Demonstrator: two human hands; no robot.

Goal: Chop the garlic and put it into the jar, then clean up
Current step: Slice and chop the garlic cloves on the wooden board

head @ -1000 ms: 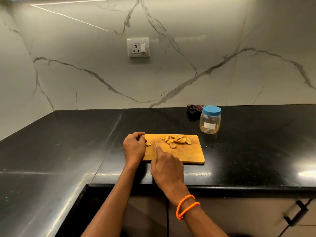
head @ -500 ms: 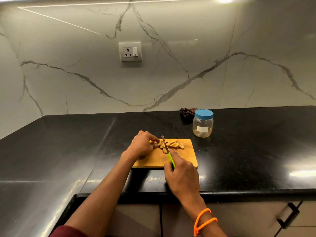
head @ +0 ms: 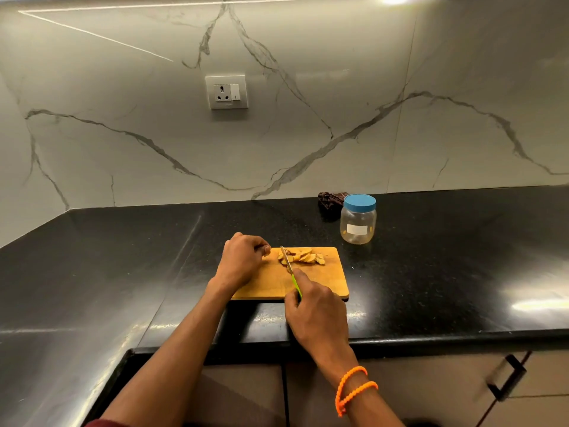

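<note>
Right hand (head: 317, 315) clenching knife (head: 291, 269) handle, blade lying against garlic (head: 303, 257) pile on board (head: 323, 282), likely gathering slices. Left hand (head: 241, 260) curling just left of blade, fingertips steadying pile edge; whether pinching piece, cannot tell. Jar (head: 358, 219) sitting lidded beyond blade tip, awaiting garlic.

free: counter (head: 446, 272) right of board (head: 326, 285) | blocked: jar (head: 358, 221) behind
</note>
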